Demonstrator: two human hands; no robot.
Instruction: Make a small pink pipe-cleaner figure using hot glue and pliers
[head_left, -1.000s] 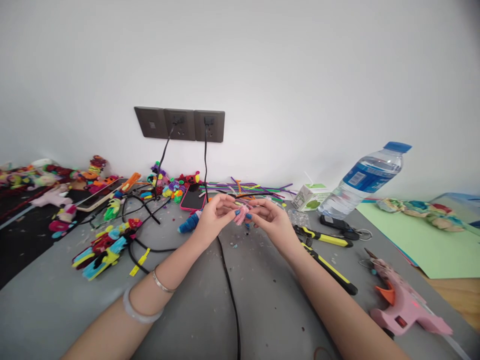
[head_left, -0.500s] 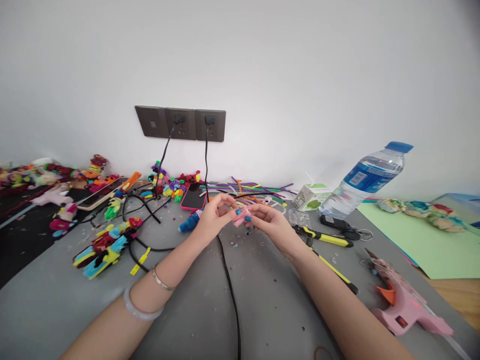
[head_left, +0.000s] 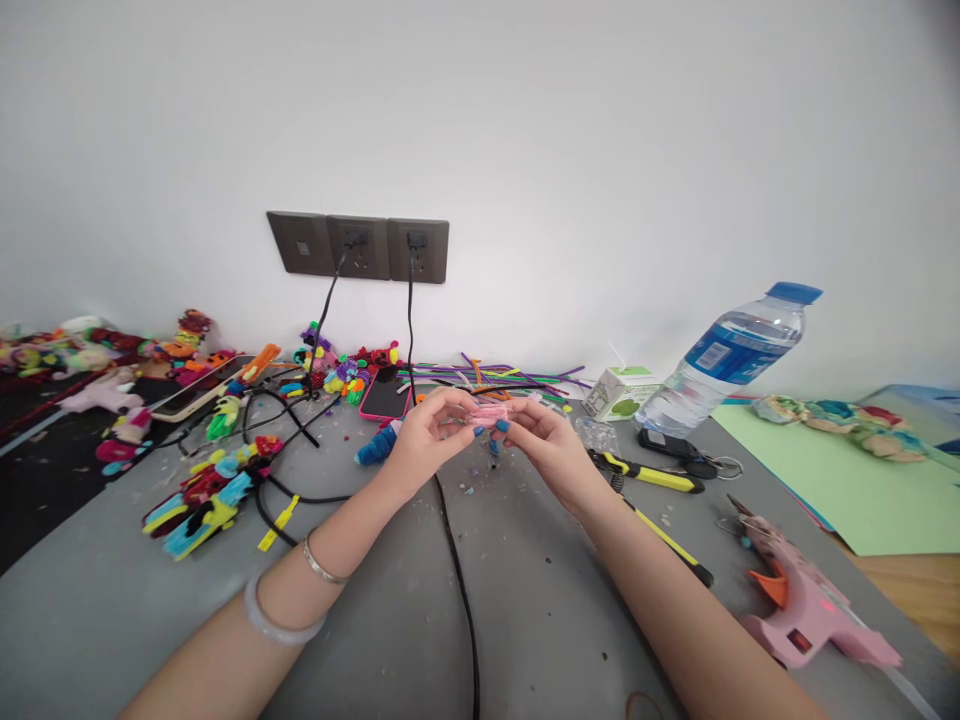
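A small pink fuzzy pipe-cleaner piece (head_left: 489,413) is held between both hands above the grey table (head_left: 390,610). My left hand (head_left: 435,432) pinches its left end between thumb and fingers. On its right end, the fingers of my right hand (head_left: 544,440) are closed the same way. Fingertips cover parts of the piece, so its full shape is hidden. Just left of my left hand lies a blue fuzzy roll (head_left: 375,446). Behind the hands, loose pipe cleaners (head_left: 525,378) in several colours spread along the wall.
Yellow-handled pliers (head_left: 660,478) and a pink glue gun (head_left: 814,615) lie on the right. A water bottle (head_left: 724,365) leans beside a drink carton (head_left: 621,393). Black cables (head_left: 456,560) cross the table. Colourful pipe-cleaner figures (head_left: 206,495) and phones (head_left: 386,393) sit at left.
The pink piece has turned and now lies level, stretched between the fingertips. Both hands keep hold of it, with the fingers slightly shifted. The view has moved a little.
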